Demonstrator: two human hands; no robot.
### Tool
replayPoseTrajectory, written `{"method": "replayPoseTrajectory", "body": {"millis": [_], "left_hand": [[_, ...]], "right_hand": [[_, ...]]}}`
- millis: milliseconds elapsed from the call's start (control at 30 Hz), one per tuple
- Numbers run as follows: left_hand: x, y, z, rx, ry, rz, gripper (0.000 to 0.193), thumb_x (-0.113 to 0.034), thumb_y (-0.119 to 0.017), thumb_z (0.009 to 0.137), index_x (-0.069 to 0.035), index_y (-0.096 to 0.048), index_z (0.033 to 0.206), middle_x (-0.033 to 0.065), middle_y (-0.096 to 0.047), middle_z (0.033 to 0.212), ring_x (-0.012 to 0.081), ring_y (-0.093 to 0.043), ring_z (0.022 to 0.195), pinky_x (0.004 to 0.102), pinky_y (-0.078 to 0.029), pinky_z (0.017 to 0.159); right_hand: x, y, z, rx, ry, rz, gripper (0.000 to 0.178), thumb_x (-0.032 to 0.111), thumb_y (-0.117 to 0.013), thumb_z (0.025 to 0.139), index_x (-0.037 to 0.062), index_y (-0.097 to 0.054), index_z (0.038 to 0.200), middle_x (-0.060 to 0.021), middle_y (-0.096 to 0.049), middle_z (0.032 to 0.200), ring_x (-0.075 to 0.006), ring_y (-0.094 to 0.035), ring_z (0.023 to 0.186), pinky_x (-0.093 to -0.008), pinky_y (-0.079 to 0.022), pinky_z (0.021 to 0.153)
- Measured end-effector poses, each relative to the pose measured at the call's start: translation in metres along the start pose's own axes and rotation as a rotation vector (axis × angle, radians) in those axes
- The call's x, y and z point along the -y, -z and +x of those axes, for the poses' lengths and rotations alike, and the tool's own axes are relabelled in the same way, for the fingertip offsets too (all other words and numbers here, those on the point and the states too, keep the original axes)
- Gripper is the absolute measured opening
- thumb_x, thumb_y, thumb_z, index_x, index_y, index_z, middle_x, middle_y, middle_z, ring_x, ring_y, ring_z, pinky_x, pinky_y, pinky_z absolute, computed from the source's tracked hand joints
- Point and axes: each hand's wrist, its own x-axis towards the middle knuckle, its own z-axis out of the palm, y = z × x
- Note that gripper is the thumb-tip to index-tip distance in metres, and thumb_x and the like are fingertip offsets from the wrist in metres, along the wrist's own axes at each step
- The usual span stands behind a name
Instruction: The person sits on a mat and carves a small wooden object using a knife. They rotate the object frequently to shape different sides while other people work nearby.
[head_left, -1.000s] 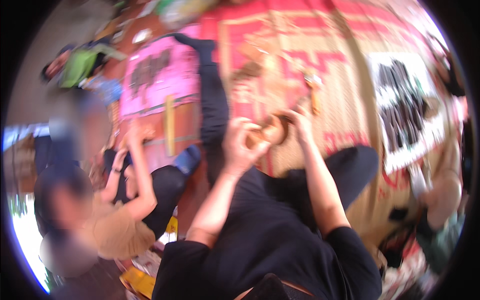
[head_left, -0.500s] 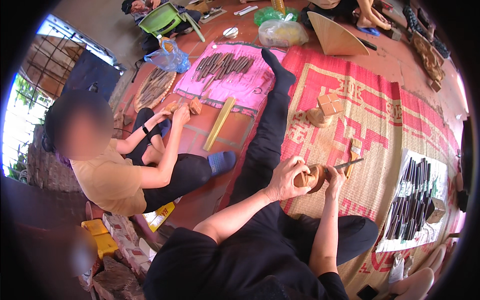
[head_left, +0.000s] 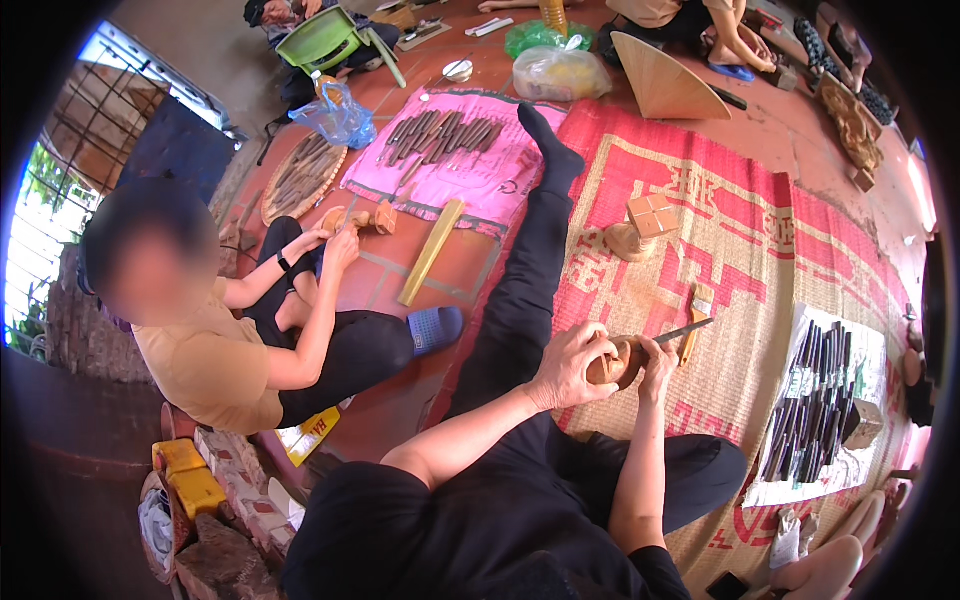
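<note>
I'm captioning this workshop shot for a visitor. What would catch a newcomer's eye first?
At centre, the left hand cups a small wooden piece while the right hand works a chisel on it. Beneath lies a red patterned mat, with rows of dark carving tools at right.

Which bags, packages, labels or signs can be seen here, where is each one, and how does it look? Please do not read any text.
Blue plastic bag: knotted, on the tiled floor, upper left of the pink cloth.
Clear plastic bag: bulging, whitish, at the red mat's top edge.
Green plastic bag: crumpled, just behind the clear one.
Yellow printed sheet: flat, red marks, beside the co-worker's knee.
</note>
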Motion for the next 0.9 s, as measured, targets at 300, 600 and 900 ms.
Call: {"method": "replayPoseTrajectory", "body": {"millis": [300, 600, 900], "left_hand": [[0.0, -0.001, 0.001, 0.001, -0.003, -0.005, 0.046, -0.026, -0.081, 0.056, -0.014, -0.059, 0.095, 0.0058, -0.052, 0.106, 0.0249, -0.057, 0.098, 0.0393, -0.046, 0.084], [0.002, 0.003, -0.006, -0.018, -0.018, 0.003, 0.046, -0.026, -0.081, 0.056, -0.013, -0.059, 0.094, 0.0061, -0.052, 0.105, 0.025, -0.057, 0.096, 0.0393, -0.046, 0.081], [-0.005, 0.005, 0.006, 0.016, -0.057, -0.01, 0.043, -0.028, -0.08, 0.059, -0.012, -0.062, 0.094, 0.0088, -0.057, 0.105, 0.0283, -0.06, 0.094, 0.0399, -0.048, 0.079]], "right_hand": [[-0.006, 0.008, 0.009, 0.068, -0.079, -0.037, 0.009, 0.008, -0.067, 0.08, 0.0029, -0.065, 0.087, -0.0021, -0.063, 0.077, -0.0102, -0.059, 0.072, -0.025, -0.047, 0.067], [-0.012, 0.032, 0.021, -0.046, -0.084, 0.033, 0.009, 0.008, -0.065, 0.08, 0.0028, -0.058, 0.078, -0.0073, -0.065, 0.075, -0.0165, -0.063, 0.063, -0.0261, -0.053, 0.054], [-0.018, 0.01, 0.019, -0.035, -0.076, -0.095, 0.011, 0.012, -0.067, 0.075, 0.0025, -0.062, 0.077, -0.0055, -0.063, 0.071, -0.013, -0.057, 0.06, -0.0266, -0.047, 0.056]]}}
